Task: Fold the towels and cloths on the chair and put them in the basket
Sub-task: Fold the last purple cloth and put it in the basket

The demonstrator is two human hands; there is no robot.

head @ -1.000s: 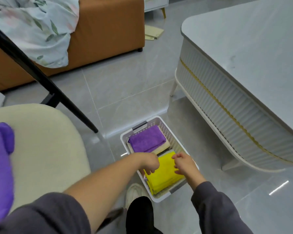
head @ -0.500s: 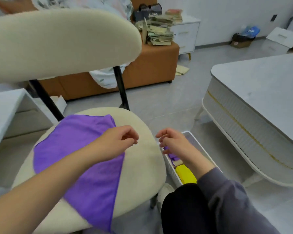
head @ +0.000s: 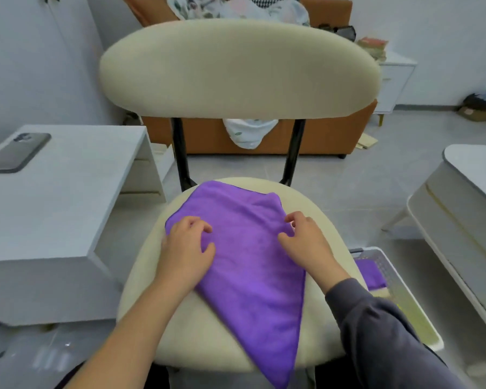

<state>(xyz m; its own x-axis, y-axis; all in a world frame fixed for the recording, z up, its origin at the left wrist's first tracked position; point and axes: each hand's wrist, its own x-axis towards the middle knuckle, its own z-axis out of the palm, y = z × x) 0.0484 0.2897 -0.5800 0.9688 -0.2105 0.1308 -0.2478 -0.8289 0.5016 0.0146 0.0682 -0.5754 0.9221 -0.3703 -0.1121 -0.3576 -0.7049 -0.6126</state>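
A purple cloth (head: 250, 265) lies spread flat on the cream chair seat (head: 314, 332), one corner hanging over the front edge. My left hand (head: 185, 254) rests on the cloth's left part with its fingers loosely bent. My right hand (head: 306, 245) sits at the cloth's right edge, where its curled fingers and thumb pinch the fabric. The white basket (head: 390, 265) stands on the floor to the right of the chair, holding a folded purple cloth (head: 369, 273) and a yellow one (head: 410, 313), partly hidden by my right sleeve.
The chair's cream backrest (head: 236, 68) rises straight ahead. A white side table (head: 68, 192) with a phone (head: 17, 151) stands to the left. A grey-topped low table (head: 466, 200) is on the right, an orange sofa (head: 306, 136) behind the chair.
My view swung from the basket up to the chair. Both hands left the yellow cloth in the basket, crossed to the seat and came down on the purple cloth.
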